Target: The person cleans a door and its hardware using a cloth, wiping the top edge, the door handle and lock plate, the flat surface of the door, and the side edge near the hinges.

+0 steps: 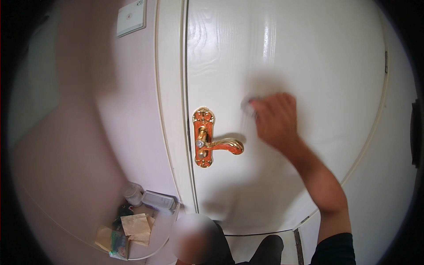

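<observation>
The right hand (274,117), curled nearly closed, seems to pinch a small pale roundish object (248,105) between one and two o'clock of the red-and-gold metal lever handle (223,144), apparently working over the white wood-grained door (300,48), which calls for steadiness; the blurred left hand (195,248) I cannot read.

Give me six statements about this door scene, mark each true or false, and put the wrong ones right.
1. The right hand is raised in front of the white door. True.
2. That hand grips the lever handle. False: it is above and to the right of it, not touching it.
3. The tan papers lie toward the picture's lower left. True.
4. The door stands wide open. False: it sits closed in its frame.
5. The white panel is left of the door. True.
6. The handle is plain silver. False: it is gold and orange.
</observation>
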A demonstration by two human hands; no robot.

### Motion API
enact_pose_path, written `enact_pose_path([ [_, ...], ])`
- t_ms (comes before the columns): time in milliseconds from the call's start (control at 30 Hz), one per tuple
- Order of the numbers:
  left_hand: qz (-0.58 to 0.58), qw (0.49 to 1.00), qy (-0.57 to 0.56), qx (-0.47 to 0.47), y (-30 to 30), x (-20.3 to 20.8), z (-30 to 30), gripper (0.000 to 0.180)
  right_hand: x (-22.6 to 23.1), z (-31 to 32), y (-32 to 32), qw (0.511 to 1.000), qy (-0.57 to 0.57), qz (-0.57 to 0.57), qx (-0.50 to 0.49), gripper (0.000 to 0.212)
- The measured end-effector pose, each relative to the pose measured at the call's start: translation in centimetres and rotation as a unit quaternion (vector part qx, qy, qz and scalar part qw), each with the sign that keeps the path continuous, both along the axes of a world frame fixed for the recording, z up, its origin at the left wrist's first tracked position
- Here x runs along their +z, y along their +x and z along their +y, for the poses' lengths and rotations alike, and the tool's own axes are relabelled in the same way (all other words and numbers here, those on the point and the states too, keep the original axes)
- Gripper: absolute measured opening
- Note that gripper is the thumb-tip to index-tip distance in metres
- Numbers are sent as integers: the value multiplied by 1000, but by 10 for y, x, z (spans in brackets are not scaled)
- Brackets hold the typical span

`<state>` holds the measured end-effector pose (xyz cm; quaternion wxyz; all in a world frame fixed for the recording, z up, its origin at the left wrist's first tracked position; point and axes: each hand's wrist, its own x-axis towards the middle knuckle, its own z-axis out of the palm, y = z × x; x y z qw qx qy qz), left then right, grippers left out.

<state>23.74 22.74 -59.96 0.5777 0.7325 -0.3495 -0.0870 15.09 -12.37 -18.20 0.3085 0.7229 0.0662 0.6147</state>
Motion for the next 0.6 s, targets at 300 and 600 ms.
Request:
enact_pose_path([
  [300,-113,993,12,25,-23,-25,9,23,154,-15,28,993,17,-121,0,22],
  [600,-653,713,173,190,-52,-104,45,26,12,-15,4,999,42,-9,18,28],
])
